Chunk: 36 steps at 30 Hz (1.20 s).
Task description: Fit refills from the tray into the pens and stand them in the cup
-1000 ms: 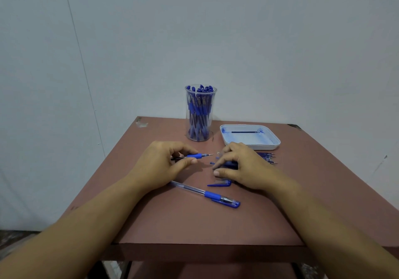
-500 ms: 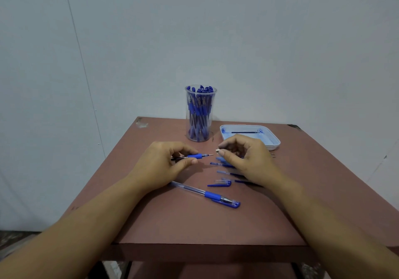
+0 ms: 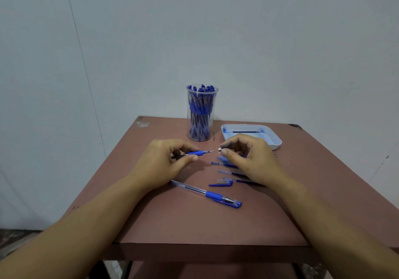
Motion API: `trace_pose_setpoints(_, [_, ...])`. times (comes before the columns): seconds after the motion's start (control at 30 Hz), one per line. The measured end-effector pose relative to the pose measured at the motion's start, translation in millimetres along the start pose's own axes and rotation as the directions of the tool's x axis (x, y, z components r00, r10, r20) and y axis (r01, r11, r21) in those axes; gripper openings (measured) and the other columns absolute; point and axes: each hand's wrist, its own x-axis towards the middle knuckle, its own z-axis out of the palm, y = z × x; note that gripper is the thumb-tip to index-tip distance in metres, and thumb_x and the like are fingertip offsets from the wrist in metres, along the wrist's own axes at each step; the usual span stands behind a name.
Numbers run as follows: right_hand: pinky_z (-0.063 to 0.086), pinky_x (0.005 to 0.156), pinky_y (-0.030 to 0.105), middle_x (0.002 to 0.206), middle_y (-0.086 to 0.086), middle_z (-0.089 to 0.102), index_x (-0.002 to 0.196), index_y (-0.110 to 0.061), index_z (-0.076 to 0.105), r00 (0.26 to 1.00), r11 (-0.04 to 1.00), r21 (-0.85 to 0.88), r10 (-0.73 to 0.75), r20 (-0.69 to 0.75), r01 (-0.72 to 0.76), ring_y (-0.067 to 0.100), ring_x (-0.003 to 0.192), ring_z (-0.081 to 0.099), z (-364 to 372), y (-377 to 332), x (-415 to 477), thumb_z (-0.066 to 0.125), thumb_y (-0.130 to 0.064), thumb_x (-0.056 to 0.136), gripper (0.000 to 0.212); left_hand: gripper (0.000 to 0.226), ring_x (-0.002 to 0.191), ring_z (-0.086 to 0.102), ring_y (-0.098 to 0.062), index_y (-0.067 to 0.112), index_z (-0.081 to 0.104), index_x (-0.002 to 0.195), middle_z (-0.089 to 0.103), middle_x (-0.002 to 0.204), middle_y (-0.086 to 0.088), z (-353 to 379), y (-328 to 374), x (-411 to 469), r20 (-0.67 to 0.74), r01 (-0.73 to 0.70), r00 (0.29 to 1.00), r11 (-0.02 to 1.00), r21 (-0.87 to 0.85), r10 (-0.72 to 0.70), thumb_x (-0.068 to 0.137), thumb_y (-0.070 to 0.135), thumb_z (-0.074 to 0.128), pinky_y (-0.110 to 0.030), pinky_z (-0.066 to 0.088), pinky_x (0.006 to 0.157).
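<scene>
My left hand (image 3: 164,162) grips a pen barrel (image 3: 195,153). My right hand (image 3: 250,160) pinches a metal tip (image 3: 220,149) just beside it.

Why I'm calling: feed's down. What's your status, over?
Left hand grips pen, refill tip showing. Right hand pinches metal nose cone, just short of it. Nothing between.

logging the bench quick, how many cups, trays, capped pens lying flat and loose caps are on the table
cup: 1
tray: 1
capped pen lying flat: 1
loose cap: 1
total: 4
</scene>
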Motion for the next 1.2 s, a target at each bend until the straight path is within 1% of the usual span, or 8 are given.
trace_pose_setpoints(0.27, [0.055,0.070,0.021,0.082,-0.002,0.071,0.093,-0.022,0.073,0.994,1.000,-0.014,0.011,0.107,-0.010,0.014,0.077,0.066,10.4,0.0,-2.9,0.073,-0.013,0.086,0.011,0.014,0.075,0.065,-0.006,0.036,0.075,0.097,0.071,0.084,0.022,3.7,2.2,-1.9,0.043,-0.042,0.998,0.999,-0.005,0.042,0.083,0.039,0.073,-0.031,0.055,0.069])
trace_pose_setpoints(0.4, [0.054,0.070,0.020,0.079,-0.005,0.070,0.096,-0.019,0.073,0.992,0.999,-0.038,-0.009,0.125,0.013,0.001,0.071,0.062,11.4,3.7,-2.2,0.076,-0.015,0.083,0.014,0.016,0.075,0.066,-0.007,0.037,0.074,0.098,0.071,0.085,0.023,4.1,1.4,-1.5,0.054,-0.059,0.997,0.998,-0.006,0.059,0.083,0.041,0.072,-0.033,0.055,0.068])
trace_pose_setpoints(0.57, [0.050,0.068,0.017,0.086,-0.007,0.070,0.101,-0.021,0.071,0.985,0.973,-0.206,-0.073,0.155,0.105,0.005,0.076,0.064,12.1,4.9,-1.2,0.062,-0.033,0.093,0.017,0.017,0.076,0.066,-0.004,0.037,0.075,0.098,0.071,0.085,0.024,4.2,2.7,-0.9,0.045,-0.079,0.996,0.997,0.000,0.079,0.082,0.042,0.070,-0.025,0.053,0.067])
trace_pose_setpoints(0.67, [0.045,0.072,0.009,0.093,-0.013,0.064,0.114,-0.029,0.063,0.985,0.968,-0.223,-0.086,0.147,0.118,0.003,0.082,0.060,10.3,4.4,-2.7,0.070,-0.036,0.087,0.029,0.015,0.075,0.065,-0.001,0.036,0.075,0.098,0.070,0.083,0.024,3.5,4.1,-0.9,0.036,-0.089,0.995,0.996,-0.001,0.089,0.083,0.035,0.075,-0.015,0.048,0.066])
trace_pose_setpoints(0.83, [0.043,0.070,0.012,0.088,-0.013,0.062,0.098,-0.022,0.068,0.967,0.914,-0.325,-0.199,0.160,0.242,0.006,0.082,0.058,11.1,5.3,-0.7,0.067,-0.028,0.091,0.009,0.019,0.075,0.065,-0.004,0.035,0.075,0.099,0.071,0.084,0.023,3.2,4.6,-1.7,0.047,-0.084,0.995,0.996,0.009,0.084,0.082,0.043,0.069,-0.022,0.052,0.066])
trace_pose_setpoints(0.97, [0.045,0.074,0.013,0.090,-0.019,0.060,0.111,-0.027,0.067,0.973,0.925,-0.315,-0.174,0.149,0.214,0.004,0.085,0.058,9.7,4.4,-3.0,0.067,-0.038,0.089,0.025,0.020,0.074,0.065,-0.003,0.034,0.075,0.099,0.071,0.083,0.023,3.8,6.5,-1.9,0.037,-0.090,0.995,0.996,0.005,0.090,0.082,0.044,0.069,-0.024,0.053,0.066])
trace_pose_setpoints(1.1, [0.042,0.069,0.011,0.086,-0.016,0.060,0.098,-0.022,0.067,0.963,0.905,-0.338,-0.211,0.165,0.256,0.005,0.081,0.057,11.1,4.2,-2.0,0.068,-0.031,0.090,0.012,0.020,0.075,0.065,-0.003,0.035,0.075,0.099,0.071,0.084,0.024,3.9,6.5,-1.8,0.044,-0.094,0.995,0.996,0.005,0.094,0.082,0.044,0.069,-0.026,0.054,0.066])
trace_pose_setpoints(1.2, [0.043,0.071,0.012,0.088,-0.014,0.063,0.102,-0.023,0.070,0.967,0.914,-0.327,-0.199,0.157,0.241,0.006,0.082,0.059,9.5,5.2,-1.5,0.061,-0.038,0.092,0.020,0.020,0.075,0.066,-0.005,0.034,0.075,0.099,0.071,0.084,0.022,4.5,5.7,-1.7,0.042,-0.094,0.995,0.996,-0.002,0.094,0.082,0.044,0.069,-0.031,0.055,0.067])
